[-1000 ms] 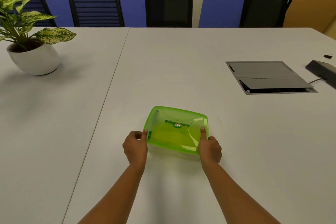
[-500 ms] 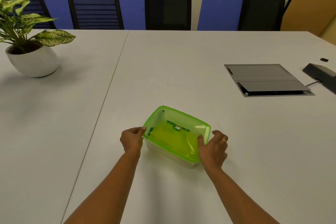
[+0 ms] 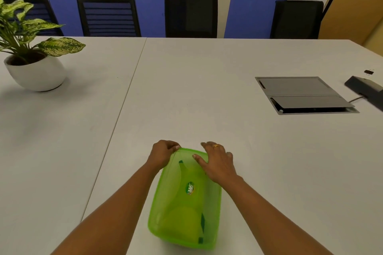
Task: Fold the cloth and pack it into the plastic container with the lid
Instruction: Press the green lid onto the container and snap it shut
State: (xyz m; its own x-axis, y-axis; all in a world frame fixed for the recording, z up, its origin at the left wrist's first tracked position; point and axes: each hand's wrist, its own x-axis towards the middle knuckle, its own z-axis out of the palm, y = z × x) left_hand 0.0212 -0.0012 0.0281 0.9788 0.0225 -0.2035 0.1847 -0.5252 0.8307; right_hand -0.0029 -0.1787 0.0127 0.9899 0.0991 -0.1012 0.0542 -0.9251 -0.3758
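A clear plastic container with a translucent green lid [image 3: 186, 203] is on the white table [image 3: 186, 99] close in front of me, its long side pointing away from me. A yellow-green shape shows faintly through the lid; I cannot tell if it is the cloth. My left hand [image 3: 163, 154] grips the lid's far left corner with curled fingers. My right hand [image 3: 217, 163] holds the far right corner, thumb on top of the lid and fingers bent over the far edge.
A potted plant in a white pot [image 3: 37, 74] stands at the far left. A grey cable hatch [image 3: 300, 93] is set into the table at the right, with a dark device [image 3: 366, 89] and a small black clip [image 3: 369, 72] beyond it. Black chairs [image 3: 190, 12] line the far edge.
The container has turned from lying crosswise to lengthwise and come nearer to me. Both hands have shifted from its near corners to its far corners.
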